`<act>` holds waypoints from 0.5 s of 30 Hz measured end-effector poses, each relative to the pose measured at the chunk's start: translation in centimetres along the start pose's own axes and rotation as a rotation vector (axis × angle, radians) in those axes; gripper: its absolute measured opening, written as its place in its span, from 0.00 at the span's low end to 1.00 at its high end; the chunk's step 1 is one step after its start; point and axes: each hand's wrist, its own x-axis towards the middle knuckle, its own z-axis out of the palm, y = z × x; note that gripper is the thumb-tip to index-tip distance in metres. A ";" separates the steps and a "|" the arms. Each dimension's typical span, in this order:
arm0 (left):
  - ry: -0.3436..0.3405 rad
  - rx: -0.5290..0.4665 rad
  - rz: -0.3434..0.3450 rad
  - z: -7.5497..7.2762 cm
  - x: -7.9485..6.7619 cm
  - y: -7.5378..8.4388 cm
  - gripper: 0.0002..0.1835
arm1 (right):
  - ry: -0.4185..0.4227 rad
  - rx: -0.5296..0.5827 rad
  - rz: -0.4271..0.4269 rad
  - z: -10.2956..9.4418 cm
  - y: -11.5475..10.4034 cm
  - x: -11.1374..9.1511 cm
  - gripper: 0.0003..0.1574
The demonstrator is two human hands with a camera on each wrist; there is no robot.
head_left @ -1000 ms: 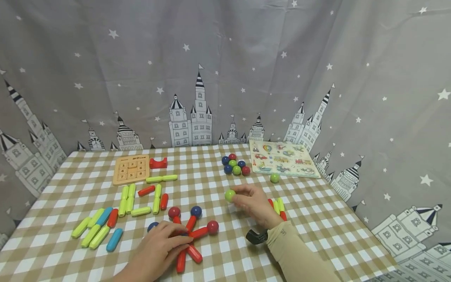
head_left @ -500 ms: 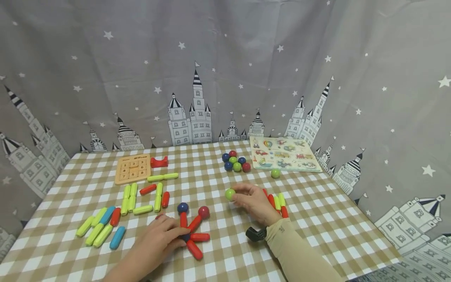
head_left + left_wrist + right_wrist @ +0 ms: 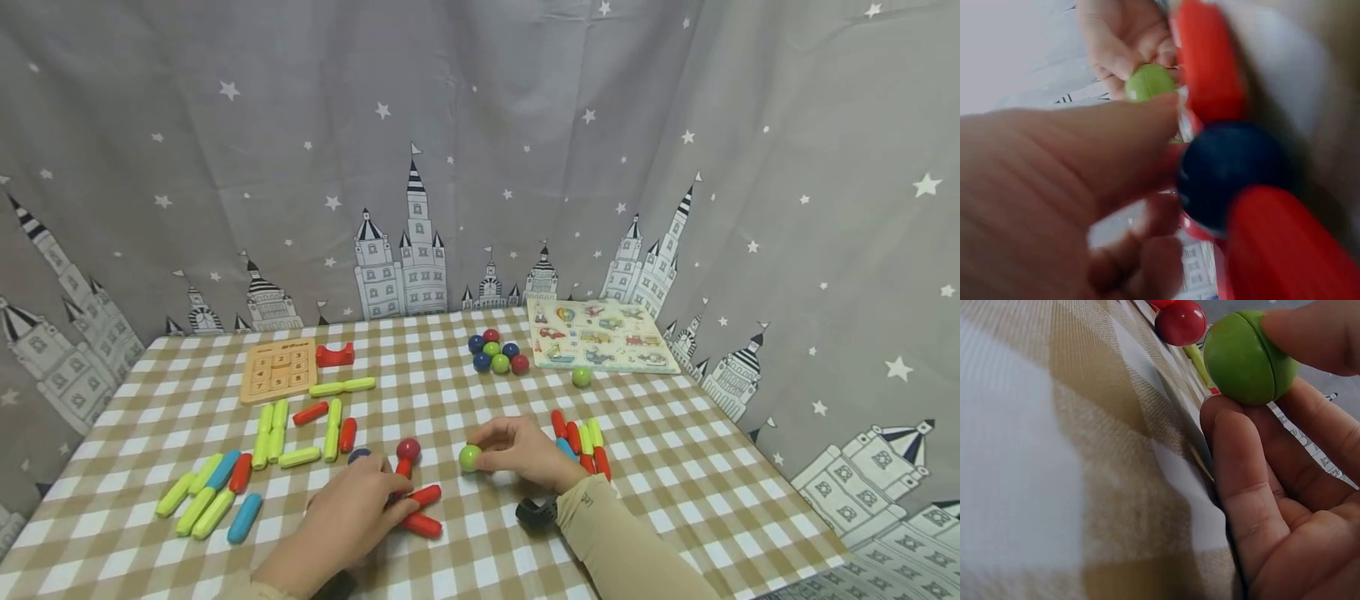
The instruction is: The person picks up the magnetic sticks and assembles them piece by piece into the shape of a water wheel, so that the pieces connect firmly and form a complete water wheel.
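My left hand (image 3: 348, 510) pinches the hub of a star of red toy rods (image 3: 422, 524). At the hub a dark blue ball (image 3: 1225, 172) joins the rods, with the thumb and fingers against it. A red ball (image 3: 408, 450) tips one rod, and another blue ball (image 3: 359, 456) shows just past the knuckles. The hand covers part of the star. To the right, my right hand (image 3: 521, 457) holds a green ball (image 3: 1241, 359) between thumb and fingertips, close over the cloth and apart from the rods.
Yellow, blue and red rods (image 3: 213, 496) lie at the left. A number puzzle (image 3: 280, 367) and a red stand (image 3: 334, 355) sit behind. Several balls (image 3: 500, 363), a picture board (image 3: 600, 337) and a lone green ball (image 3: 581, 377) are at the back right. More rods (image 3: 592, 432) lie beside the right hand.
My left hand has turned the star counterclockwise, bringing its red and blue ball tips round to the left. The right hand has moved nearer and left, still holding the green ball.
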 end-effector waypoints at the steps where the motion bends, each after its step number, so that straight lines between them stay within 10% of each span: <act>1: -0.028 -0.015 -0.017 0.0 0.3 0.1 0.07 | 0.001 0.004 0.003 0.1 0.1 0.0 0.19; 15: -0.052 -0.233 -0.096 1.1 0.9 -0.4 0.06 | -0.045 -0.016 -0.077 1.6 -0.1 0.0 0.17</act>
